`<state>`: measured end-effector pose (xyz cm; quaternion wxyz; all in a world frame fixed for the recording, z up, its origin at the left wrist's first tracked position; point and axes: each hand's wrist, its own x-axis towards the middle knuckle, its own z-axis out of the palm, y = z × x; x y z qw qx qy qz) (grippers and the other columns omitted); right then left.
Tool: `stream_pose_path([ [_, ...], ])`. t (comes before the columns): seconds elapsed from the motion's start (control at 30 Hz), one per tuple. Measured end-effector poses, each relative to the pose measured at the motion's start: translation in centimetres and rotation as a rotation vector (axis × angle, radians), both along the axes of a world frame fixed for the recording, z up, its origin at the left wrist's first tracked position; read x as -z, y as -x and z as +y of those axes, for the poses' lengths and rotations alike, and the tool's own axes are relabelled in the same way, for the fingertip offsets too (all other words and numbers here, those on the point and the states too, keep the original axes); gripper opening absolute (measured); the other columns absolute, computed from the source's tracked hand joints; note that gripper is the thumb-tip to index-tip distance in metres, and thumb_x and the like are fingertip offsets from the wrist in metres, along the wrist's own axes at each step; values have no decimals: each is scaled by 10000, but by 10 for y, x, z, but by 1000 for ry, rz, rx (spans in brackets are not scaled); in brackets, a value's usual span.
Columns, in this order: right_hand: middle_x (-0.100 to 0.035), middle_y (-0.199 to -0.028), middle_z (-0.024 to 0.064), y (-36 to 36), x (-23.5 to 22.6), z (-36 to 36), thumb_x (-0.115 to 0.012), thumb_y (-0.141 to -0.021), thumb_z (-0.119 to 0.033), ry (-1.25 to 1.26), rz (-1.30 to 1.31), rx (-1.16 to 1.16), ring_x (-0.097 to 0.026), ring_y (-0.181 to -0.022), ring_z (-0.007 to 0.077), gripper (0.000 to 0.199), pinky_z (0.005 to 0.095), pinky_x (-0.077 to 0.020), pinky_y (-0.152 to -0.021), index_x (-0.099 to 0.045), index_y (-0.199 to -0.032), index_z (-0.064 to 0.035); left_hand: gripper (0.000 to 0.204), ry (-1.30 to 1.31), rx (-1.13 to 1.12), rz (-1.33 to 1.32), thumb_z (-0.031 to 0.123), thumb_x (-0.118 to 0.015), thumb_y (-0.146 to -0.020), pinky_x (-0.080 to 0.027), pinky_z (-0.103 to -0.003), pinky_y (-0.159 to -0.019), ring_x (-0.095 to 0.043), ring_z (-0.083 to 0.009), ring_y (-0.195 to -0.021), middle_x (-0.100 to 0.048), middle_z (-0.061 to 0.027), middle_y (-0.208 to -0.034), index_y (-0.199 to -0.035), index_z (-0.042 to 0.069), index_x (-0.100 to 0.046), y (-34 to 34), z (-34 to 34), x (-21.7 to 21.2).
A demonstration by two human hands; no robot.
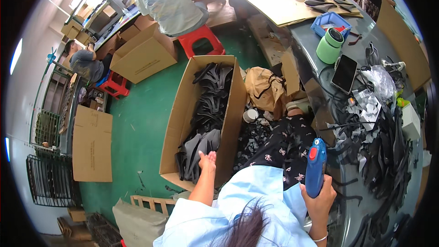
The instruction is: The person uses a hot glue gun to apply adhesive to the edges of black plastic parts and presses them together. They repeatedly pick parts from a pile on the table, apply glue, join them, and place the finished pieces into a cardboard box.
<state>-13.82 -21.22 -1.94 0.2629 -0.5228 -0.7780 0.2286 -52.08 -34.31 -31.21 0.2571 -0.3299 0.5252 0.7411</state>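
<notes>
The left hand (pixel 207 160) is hovering spread and empty over the near end of the long cardboard box (pixel 179 114), just above the black moulded pieces (pixel 206 123) already filling it. The right hand (pixel 319 196) is gripping a blue glue gun (pixel 315 167) upright, fingers wrapped round its handle. Beyond that grip, many black pieces (pixel 388 155) are lying heaped on the worktable (pixel 315 36), apparently still unprocessed.

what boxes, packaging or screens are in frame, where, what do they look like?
Open cardboard box: on the green floor by the left hand, long, brown, holding black pieces.
Closed cardboard box: behind it near the red stool, brown.
Flat cardboard sheet: on the floor at left, brown.
Tablet: on the grey table, dark, blank screen.
Blue plastic tray: further back on the table.
</notes>
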Motion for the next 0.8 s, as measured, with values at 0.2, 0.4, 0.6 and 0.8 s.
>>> stream_pose_path([
  [0.2,-582,-694,150,-4,-5,2,-815,-631,-260,-5,12,45,-584,-598,332,522,410,-452,-556,-498,-973,-24,241,104,546,41,256,-489,-946,-530,-268,-531,-655,-251,-709,-635,-167,-880,-977,16,-484,-55,55,-20],
  [0.4,-573,-637,100,-15,0,4,-802,-609,-243,-150,127,70,-583,-555,281,502,389,-467,-525,-525,-982,-52,178,-209,1321,490,248,-530,-937,-488,-236,-589,-616,-126,-659,-652,-71,-827,-943,71,-547,-160,196,-171],
  [0.6,-595,-673,117,-37,4,-7,-808,-617,-223,-249,367,290,-610,-576,273,489,357,-490,-525,-528,-962,-20,296,-577,1941,620,272,-493,-941,-494,-251,-659,-630,-150,-804,-641,-76,-904,-1006,0,-591,-321,284,-280],
  [0.8,-628,-705,107,-61,14,-19,-845,-644,-232,-238,407,395,-654,-597,212,553,320,-515,-539,-463,-959,13,473,-472,2072,526,467,-501,-908,-480,-267,-559,-615,-170,-684,-602,-92,-902,-989,3,-543,-467,332,-300],
])
